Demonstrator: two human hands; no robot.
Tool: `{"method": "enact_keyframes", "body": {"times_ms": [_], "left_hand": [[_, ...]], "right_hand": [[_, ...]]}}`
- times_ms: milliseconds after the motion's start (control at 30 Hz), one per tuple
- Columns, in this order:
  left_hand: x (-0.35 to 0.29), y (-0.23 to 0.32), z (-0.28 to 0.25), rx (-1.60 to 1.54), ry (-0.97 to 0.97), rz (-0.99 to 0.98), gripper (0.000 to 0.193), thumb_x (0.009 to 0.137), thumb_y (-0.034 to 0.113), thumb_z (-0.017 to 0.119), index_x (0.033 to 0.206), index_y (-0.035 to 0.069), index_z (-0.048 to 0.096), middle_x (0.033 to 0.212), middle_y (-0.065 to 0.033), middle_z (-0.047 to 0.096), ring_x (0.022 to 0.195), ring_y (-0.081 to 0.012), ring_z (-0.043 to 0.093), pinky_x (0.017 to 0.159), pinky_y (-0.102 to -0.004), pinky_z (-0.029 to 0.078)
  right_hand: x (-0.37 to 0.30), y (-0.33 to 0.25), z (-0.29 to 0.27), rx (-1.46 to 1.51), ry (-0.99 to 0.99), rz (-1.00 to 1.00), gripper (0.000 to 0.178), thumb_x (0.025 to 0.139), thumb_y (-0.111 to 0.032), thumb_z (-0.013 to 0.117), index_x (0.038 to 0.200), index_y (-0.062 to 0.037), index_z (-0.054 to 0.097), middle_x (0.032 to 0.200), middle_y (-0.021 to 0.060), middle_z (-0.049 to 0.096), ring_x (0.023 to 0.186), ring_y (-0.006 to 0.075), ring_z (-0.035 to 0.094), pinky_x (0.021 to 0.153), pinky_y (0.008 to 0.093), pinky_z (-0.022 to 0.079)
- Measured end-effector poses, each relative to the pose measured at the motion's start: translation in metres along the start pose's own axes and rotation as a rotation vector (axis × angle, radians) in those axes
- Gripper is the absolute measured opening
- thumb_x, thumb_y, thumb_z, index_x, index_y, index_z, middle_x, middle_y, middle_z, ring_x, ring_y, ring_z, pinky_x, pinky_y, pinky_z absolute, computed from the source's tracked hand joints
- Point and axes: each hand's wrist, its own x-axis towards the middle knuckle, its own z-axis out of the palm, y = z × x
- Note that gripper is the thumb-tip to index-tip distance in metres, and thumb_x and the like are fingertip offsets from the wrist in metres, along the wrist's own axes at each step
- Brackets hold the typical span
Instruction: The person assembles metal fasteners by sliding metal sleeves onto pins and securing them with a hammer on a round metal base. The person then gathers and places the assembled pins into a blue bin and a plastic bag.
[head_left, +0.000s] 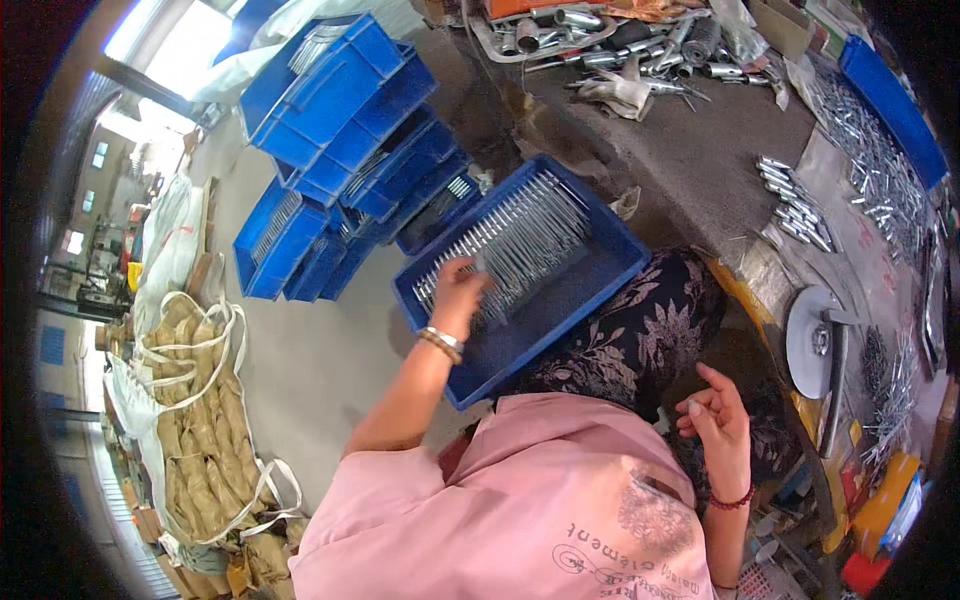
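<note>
A blue plastic bin (545,365) rests tilted across my lap, with a layer of thin silvery metal rods (530,235) lying side by side along its far part. My left hand (462,292) reaches over the rods at the bin's left side. Its fingers are curled together at the rods' ends, and what they pinch is too blurred to tell. To the right of the bin, above my knee, my right hand (718,415) is raised with the index finger stretched out and the others loosely bent. Nothing shows in it.
Stacked blue bins (345,130), some with rods, stand on the floor at far left. A workbench (700,150) on the right carries short metal pins (795,205), a heap of small metal parts (865,150) and a round grey disc (812,340). Brown sacks (205,430) lie left.
</note>
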Motion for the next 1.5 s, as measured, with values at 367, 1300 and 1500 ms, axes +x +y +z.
{"method": "enact_keyframes", "body": {"times_ms": [367,1300,1500], "left_hand": [[0.061,-0.04,-0.08,0.257,0.29,-0.08,0.047,0.09,0.008,0.075,0.132,0.005,0.056,0.084,-0.0085,0.07,0.064,-0.0154,0.063,0.053,-0.0301,0.049],[-0.114,0.235,0.274,0.422,-0.728,1.319,0.014,0.091,0.007,0.073,0.105,0.005,0.073,0.095,-0.0091,0.068,0.085,-0.0226,0.067,0.075,-0.0321,0.053],[-0.119,0.23,0.323,0.866,-0.656,1.304,0.02,0.088,0.02,0.075,0.103,0.008,0.069,0.101,-0.0085,0.069,0.092,-0.03,0.07,0.08,-0.0408,0.055]], "right_hand": [[0.003,0.017,-0.007,-0.006,-0.009,0.001,0.044,0.105,-0.01,0.06,0.148,-0.0037,0.053,0.099,0.0045,0.068,0.083,0.01,0.065,0.074,0.025,0.054],[-0.026,0.017,-0.018,-0.059,0.12,-0.051,0.031,0.105,-0.011,0.063,0.134,-0.0038,0.066,0.1,0.0038,0.073,0.088,0.0085,0.066,0.081,0.0271,0.057],[-0.056,-0.001,-0.035,-0.185,0.215,-0.153,0.031,0.101,-0.015,0.068,0.13,-0.0046,0.068,0.1,0.0104,0.075,0.09,0.014,0.069,0.082,0.0318,0.056]]}}
